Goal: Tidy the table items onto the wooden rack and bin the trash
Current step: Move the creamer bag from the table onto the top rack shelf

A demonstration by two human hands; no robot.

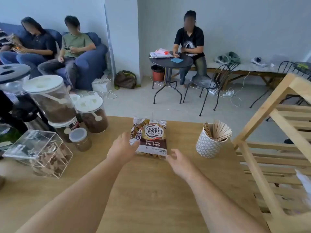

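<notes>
Head view: the Coffee mate bag (149, 137) lies flat on the wooden counter (148, 190), its print upside down to the camera. All places below are given relative to this bag.

Left hand (123, 148): fingers spread around the bag's left edge and touching it; grip wide, not closed on the bag. Fingertips are partly hidden behind the bag's edge, so how far contact extends cannot be told.

Right hand (179, 161): at the bag's near right corner, fingers curled loosely, grip half open; whether it touches the bag cannot be told.

Right of the bag, apart from it: patterned cup (208, 147) holding wooden stir sticks (218, 130). Further right: wooden rack (276, 148), cut off by the frame edge.

Left of the bag: lidded jars (53, 101) with brown contents, and a clear acrylic box (40, 153); the box contents are blurred.
</notes>
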